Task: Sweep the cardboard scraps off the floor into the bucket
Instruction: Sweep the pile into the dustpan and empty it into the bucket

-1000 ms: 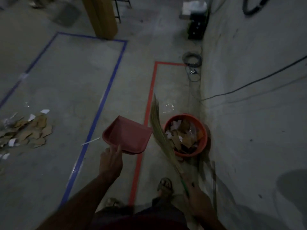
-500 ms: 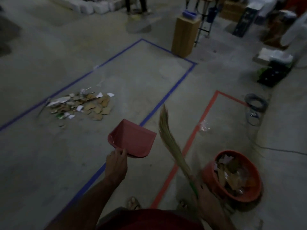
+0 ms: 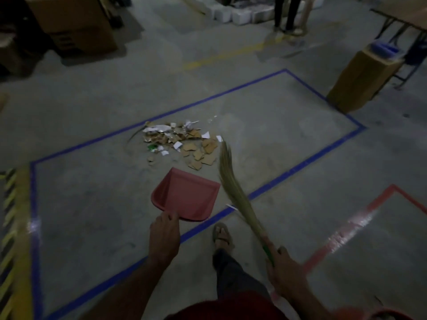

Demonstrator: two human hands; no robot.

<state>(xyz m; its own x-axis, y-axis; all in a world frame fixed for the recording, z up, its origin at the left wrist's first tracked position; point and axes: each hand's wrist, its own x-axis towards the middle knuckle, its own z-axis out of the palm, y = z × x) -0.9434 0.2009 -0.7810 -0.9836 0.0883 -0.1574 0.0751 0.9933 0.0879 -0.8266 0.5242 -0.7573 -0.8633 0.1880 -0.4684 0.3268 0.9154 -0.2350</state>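
One blue-taped rectangle (image 3: pixel 242 87) marked on grey concrete floor (image 3: pixel 92 215), holding everything that matters now. No bucket anywhere in view, so no way to judge from here how long a carry lies ahead; a long carry with a loaded pan invites spills, especially of light paper bits.

Heaped near the middle of that rectangle: cardboard scraps (image 3: pixel 182 144), brown pieces mixed with white paper, a few strays lying apart at the far right edge and near left edge of the heap. Likely trouble: a hard stroke scattering those outliers wider instead of gathering them.

Just nearer than the heap, red dustpan (image 3: pixel 186 197), held in the air with its mouth facing the scraps, gripped at the handle by left hand (image 3: pixel 164 239). Set down tilted or with its lip off the floor, thin flat cardboard would slide underneath rather than in.

Right of the pan, grass broom (image 3: pixel 233 188), bristle tip reaching the heap's right edge, green handle clasped in right hand (image 3: pixel 285 271). Soft, floppy bristles may ride over flat pieces. Dim lighting makes small leftovers easy to miss.

Sandalled foot (image 3: pixel 222 234) on the blue tape, close behind the pan; a careless step could kick scraps about.
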